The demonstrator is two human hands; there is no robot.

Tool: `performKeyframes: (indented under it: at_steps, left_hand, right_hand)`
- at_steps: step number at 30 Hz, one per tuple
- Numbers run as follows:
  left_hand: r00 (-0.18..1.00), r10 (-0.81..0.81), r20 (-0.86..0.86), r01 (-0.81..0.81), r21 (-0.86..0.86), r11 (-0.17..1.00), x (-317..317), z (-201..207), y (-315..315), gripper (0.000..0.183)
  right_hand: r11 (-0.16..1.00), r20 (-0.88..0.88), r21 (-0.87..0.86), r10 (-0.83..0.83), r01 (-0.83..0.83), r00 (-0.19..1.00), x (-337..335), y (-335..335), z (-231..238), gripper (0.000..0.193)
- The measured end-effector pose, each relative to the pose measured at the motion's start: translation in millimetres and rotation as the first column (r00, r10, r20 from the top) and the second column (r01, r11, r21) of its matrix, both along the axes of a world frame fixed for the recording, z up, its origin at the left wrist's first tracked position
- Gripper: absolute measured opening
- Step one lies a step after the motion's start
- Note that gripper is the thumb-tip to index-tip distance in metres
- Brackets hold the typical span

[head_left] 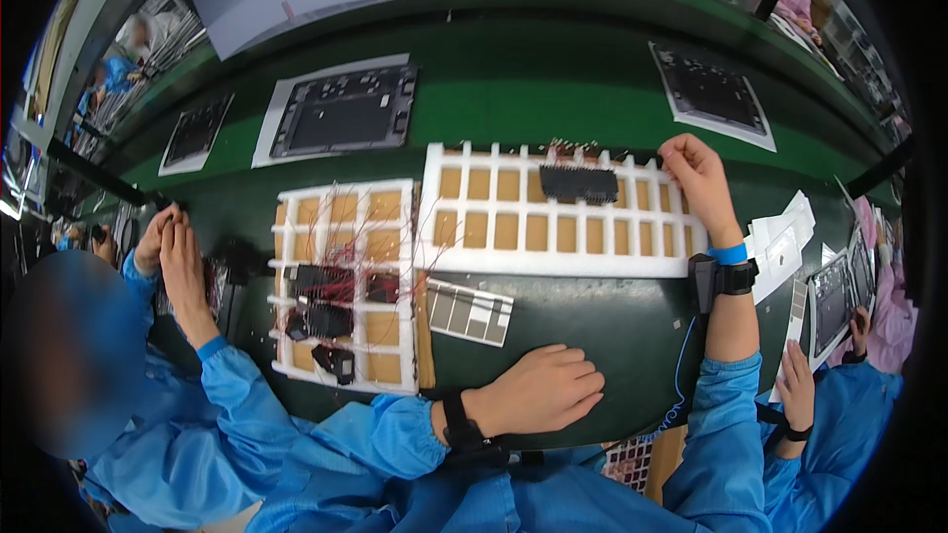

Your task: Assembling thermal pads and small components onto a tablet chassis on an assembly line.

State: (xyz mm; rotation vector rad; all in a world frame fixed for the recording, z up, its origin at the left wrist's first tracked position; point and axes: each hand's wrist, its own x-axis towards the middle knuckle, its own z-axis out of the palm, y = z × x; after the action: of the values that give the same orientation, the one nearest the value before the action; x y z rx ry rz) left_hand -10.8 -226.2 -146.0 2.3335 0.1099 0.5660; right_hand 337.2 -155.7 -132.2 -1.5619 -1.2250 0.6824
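Divided tray (563, 262) — right hand (703, 183) at corner, nearby paper (782, 245) unreadable.

The long white grid tray (553, 264) looks like matt foam, the flat dark-green worktop (583, 318) smooth and faintly glossy, the blue right sleeve (726, 424) creased cloth.

Dark green worktable (568, 321), brighter green strip (523, 89) behind, black posts (95, 176) flanking
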Motion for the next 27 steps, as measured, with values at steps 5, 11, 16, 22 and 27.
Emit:
performKeyframes:
  at_steps: [5,11,16,22,27]
  left_hand:
    - [0.999,-0.007,-0.036,0.006,-0.009,1.000,1,5,2,0.018]
    - [1.000,-0.016,-0.002,0.016,-0.048,0.999,-2,-1,1,0.017]
    - [0.999,-0.034,-0.031,0.032,-0.052,0.998,-5,-2,-1,0.018]
    - [0.999,-0.019,-0.035,0.018,-0.047,0.999,-6,0,0,0.019]
    - [0.998,-0.026,-0.052,0.025,-0.023,0.999,-3,1,1,0.018]
  right_hand:
    - [1.000,-0.009,0.004,-0.012,0.012,1.000,-5,-1,5,0.016]
    - [0.999,0.050,0.008,-0.047,0.046,0.998,-10,-3,11,0.017]
    - [0.999,0.043,-0.003,-0.045,0.045,0.998,-6,-3,6,0.016]
    - [0.999,0.047,-0.022,-0.047,0.048,0.998,-9,-1,9,0.017]
    - [0.999,0.059,-0.004,-0.051,0.052,0.997,-4,0,4,0.017]
